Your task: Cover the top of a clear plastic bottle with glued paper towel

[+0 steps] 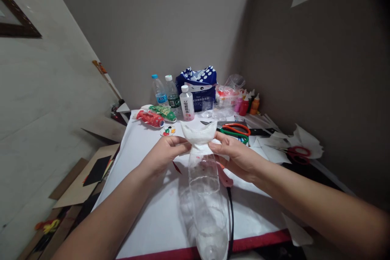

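Observation:
A clear plastic bottle (207, 207) points its neck toward me, and its far end is wrapped in a white covering (199, 133) shaped like a fish tail. My left hand (163, 152) pinches the left side of the wrapped narrow part. On the opposite side, my right hand (233, 152) grips the same part with thumb and fingers. Beneath the right hand lies a pink tool (225, 178) with a black cord, partly hidden by the bottle.
Behind stand bottles, including a white one (187, 103), a blue pack (199, 85) and paint bottles (244, 107). Red and green painted fish (150, 118) lie at left. Orange-and-green-handled scissors (236, 131) and red-handled scissors (300, 152) lie at right. Cardboard (82, 187) is beside the table.

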Demonstrator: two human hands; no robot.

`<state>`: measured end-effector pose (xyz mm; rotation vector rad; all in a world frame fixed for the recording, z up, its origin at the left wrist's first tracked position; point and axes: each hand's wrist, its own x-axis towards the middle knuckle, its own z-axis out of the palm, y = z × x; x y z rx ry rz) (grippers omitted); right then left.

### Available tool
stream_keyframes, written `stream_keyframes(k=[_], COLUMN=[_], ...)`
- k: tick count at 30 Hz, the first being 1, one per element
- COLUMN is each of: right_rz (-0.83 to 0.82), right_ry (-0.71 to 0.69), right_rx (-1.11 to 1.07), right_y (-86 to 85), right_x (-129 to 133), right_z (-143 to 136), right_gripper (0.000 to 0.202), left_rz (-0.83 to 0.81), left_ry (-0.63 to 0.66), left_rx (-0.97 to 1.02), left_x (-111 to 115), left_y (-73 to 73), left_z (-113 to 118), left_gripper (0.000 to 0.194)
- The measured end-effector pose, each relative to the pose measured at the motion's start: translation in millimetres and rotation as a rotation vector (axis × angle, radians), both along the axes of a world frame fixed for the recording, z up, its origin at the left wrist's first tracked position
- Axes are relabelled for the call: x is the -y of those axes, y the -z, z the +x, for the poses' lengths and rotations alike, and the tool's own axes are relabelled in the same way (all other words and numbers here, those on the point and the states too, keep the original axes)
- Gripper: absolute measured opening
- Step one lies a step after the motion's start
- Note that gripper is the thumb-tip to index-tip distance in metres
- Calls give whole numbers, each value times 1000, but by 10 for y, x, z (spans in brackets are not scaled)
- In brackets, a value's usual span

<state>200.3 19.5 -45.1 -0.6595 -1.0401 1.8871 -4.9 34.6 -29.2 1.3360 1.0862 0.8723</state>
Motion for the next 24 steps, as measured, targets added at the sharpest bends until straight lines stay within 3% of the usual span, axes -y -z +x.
stream_keyframes(k=[5,15,24], right_rz=[20,79,100], right_ry=[-37,41,106], right_rx=[-33,20,59], right_y=[53,46,72], right_x=[-38,-36,-46], right_z=[18,22,-5], right_gripper=[30,23,26], left_rz=[-16,-62,-28], left_ry=[-25,-3,-101], left_rx=[15,72,-6], left_x=[18,31,57], left_y=[11,24,3], left_z=[19,43,59], left_gripper=[28,30,32])
